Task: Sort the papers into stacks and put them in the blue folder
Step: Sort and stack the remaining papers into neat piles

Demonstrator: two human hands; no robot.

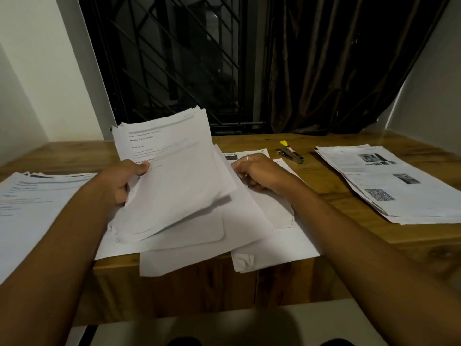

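Dim, warm indoor light; window [174, 61] reads pure black and gives no light. White paper is the brightest area, no glare. Held sheaf [174, 176] throws a soft shadow on the sheets under its lower right edge. Print on left stack [32, 196] smeared, unreadable. Wide-angle bend at the borders, walls and table [336, 186] edge curve. Overall soft, grainy; blurred dark shadow at the bottom

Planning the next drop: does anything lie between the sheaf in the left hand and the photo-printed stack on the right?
The right hand and its forearm lie over the middle papers, between the sheaf and that stack. The stapler sits farther back.
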